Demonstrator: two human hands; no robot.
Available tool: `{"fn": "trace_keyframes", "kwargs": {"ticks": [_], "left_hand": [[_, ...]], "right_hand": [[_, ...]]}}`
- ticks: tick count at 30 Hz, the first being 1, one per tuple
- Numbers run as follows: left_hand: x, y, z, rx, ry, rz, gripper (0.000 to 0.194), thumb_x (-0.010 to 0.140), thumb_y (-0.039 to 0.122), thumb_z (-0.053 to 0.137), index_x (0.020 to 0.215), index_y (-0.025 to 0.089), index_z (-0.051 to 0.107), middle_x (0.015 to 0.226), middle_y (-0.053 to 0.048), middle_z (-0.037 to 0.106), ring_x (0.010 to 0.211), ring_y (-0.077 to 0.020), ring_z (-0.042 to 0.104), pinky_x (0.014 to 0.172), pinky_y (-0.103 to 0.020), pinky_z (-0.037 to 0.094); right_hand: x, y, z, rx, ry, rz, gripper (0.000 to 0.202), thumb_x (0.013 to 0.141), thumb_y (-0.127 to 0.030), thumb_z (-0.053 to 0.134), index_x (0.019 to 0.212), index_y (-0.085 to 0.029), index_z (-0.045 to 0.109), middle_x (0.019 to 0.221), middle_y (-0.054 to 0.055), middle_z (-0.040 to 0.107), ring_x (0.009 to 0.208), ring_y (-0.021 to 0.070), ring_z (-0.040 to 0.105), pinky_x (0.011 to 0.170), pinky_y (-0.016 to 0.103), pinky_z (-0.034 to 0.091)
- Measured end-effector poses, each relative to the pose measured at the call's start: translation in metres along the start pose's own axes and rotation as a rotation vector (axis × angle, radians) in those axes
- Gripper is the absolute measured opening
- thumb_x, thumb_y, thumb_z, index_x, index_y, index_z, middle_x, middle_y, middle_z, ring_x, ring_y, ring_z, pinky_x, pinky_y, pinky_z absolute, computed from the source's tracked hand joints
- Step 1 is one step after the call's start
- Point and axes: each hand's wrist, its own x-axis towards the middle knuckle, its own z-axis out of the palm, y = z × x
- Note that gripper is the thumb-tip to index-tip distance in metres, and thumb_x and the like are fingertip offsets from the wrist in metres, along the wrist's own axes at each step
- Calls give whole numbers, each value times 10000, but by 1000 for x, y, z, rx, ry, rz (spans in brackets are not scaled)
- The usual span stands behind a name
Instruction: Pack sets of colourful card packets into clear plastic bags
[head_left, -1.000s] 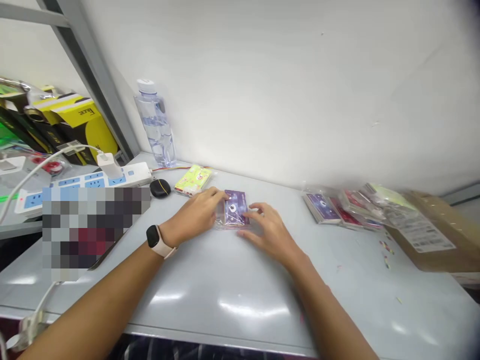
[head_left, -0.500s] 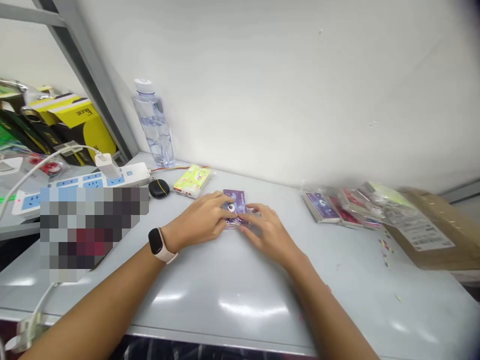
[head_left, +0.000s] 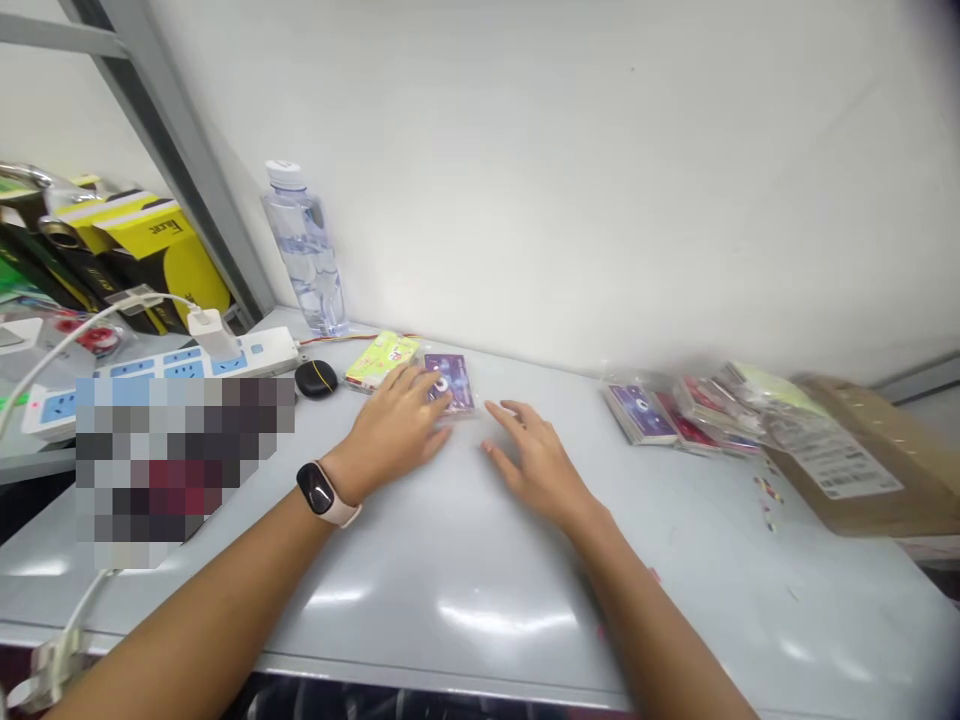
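Note:
On the grey table (head_left: 450,545) lies a purple pack in a clear sleeve (head_left: 456,384), its left part covered by fingers. My left hand (head_left: 394,425) rests over that edge with fingers spread; a watch (head_left: 322,492) is on the wrist. Just right of the pack, my right hand (head_left: 536,460) hovers low over the table, fingers apart and holding nothing. Behind my left fingers is a yellow-green pack (head_left: 382,358), right beside the purple one. Farther right sits a group of similar wrapped packs, among them another purple pack (head_left: 640,413) and a red one (head_left: 684,430).
A water bottle (head_left: 306,255) stands against the wall. At left are a black round case (head_left: 316,379), a white power strip (head_left: 274,350) with a charger (head_left: 214,335), and a blurred-out object (head_left: 184,460). A cardboard box (head_left: 870,460) lies at right, with small scraps (head_left: 769,490) near it.
The purple pack has moved left and away from me, up beside the yellow-green pack, with my left hand on it. My right hand has come off the pack and its fingers are free.

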Motion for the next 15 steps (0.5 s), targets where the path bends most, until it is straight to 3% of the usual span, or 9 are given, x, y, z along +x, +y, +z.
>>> {"fn": "trace_keyframes", "kwargs": {"ticks": [5,11,15], "left_hand": [[-1,-10,8,11,36,-111,379,1006,279,559,1338,171,707,1547,-190,571,1560,-427,395,1315,-658,264],[-3,-13,11,51,0,-142,480,1029,322,512,1450,118,619,1581,-227,539,1580,-444,369,1322,-665,236],[-2,-9,9,60,-6,-123,519,1029,318,503,1483,77,574,1579,-253,534,1571,-444,386,1327,-651,234]], "right_hand": [[2,24,-2,-105,132,127,386,1053,-351,522,1361,-175,675,1464,223,637,1349,387,610,1104,605,494],[0,80,-25,-323,211,541,543,993,-366,523,1412,-35,622,1548,325,544,1491,472,465,1172,655,403],[-7,104,-38,-414,204,756,594,966,-377,531,1442,-31,605,1574,334,510,1526,501,405,1186,676,362]]}}
